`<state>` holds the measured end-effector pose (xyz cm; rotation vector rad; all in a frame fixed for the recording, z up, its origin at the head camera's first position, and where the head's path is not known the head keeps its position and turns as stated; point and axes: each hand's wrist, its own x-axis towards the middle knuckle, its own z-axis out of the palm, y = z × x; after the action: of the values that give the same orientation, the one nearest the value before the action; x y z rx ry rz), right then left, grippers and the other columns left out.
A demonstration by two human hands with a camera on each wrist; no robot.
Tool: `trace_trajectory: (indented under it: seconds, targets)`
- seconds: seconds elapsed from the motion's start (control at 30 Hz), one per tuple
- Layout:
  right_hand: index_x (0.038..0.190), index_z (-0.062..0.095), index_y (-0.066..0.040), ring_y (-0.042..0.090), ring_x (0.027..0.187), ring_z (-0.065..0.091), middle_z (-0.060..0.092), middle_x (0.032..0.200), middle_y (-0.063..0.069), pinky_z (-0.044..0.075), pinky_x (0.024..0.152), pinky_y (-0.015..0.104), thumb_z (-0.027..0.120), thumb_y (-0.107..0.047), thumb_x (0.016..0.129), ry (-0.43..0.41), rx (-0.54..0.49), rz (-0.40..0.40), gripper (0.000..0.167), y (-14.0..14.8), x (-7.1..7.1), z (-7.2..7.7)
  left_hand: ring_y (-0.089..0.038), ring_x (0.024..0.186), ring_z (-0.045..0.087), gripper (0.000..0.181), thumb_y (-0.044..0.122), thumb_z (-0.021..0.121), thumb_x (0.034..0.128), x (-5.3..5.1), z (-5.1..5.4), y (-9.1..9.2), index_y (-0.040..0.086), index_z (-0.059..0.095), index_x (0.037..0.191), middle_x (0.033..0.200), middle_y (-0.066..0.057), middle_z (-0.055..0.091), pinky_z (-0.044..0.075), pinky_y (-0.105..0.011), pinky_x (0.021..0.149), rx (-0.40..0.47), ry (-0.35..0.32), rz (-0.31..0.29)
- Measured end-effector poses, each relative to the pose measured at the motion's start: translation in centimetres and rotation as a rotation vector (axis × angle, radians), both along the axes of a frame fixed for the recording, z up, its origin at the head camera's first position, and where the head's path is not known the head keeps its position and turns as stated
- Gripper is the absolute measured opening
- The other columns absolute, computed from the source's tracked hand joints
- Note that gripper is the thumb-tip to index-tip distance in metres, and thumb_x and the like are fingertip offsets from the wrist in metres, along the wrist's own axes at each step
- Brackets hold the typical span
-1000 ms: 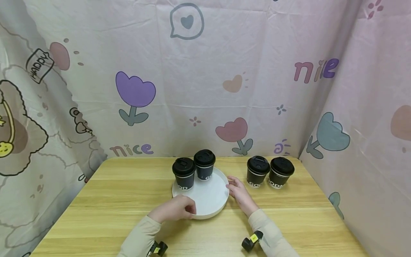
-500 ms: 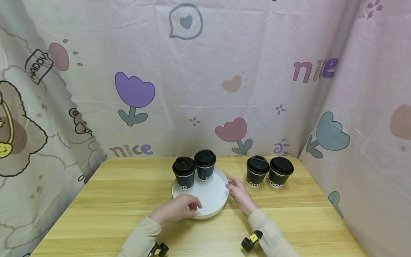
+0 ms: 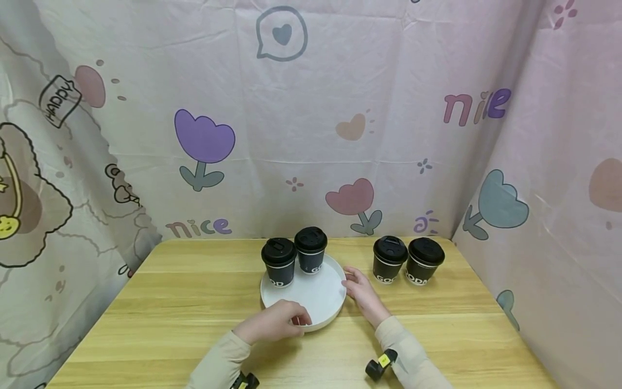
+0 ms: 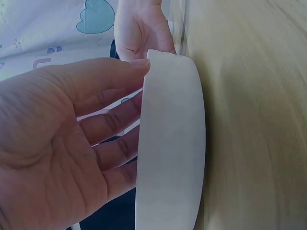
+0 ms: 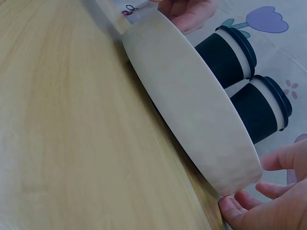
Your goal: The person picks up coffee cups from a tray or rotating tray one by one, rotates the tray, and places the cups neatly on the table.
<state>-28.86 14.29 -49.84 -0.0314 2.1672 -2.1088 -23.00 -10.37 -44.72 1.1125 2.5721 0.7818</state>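
Round white tray (image 3: pixel 316 300) lay on the wood-grain table (image 3: pixel 170 302), centred before the person. Left hand (image 3: pixel 274 322) pinched its near rim: thumb outside, fingers hooked over the wall. Right hand (image 3: pixel 360 292) gripped the right side, its thumb at the rim and fingers round the outer wall. Two dark paper cups with black lids stood upright at the back of the tray: front-left cup (image 3: pixel 279 270), marked "OD", and rear cup (image 3: pixel 310 259), just beside it, its lettering partly visible. Off the tray, beyond the right hand, a second pair stood close together: "GOO" cup (image 3: pixel 387 267) and "ODA" cup (image 3: pixel 421 269). Printed curtain (image 3: pixel 291 119) hung behind, with tulips and "nice". Beige sleeves (image 3: pixel 410 351) covered both forearms.
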Motion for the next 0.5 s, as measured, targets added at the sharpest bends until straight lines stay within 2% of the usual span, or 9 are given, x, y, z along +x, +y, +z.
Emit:
trace_trajectory:
  seconds: [0.5]
  targets:
    - [0.144, 0.032, 0.009, 0.040, 0.123, 0.047, 0.041, 0.138, 0.034, 0.048, 0.095, 0.037, 0.047, -0.003, 0.095, 0.029, 0.014, 0.002, 0.053, 0.12, 0.09, -0.19, 0.004, 0.072, 0.052, 0.008, 0.008, 0.073, 0.0806, 0.20, 1.02, -0.80, 0.012, 0.071, 0.087, 0.079, 0.008, 0.067, 0.049, -0.016, 0.068, -0.015, -0.024, 0.027]
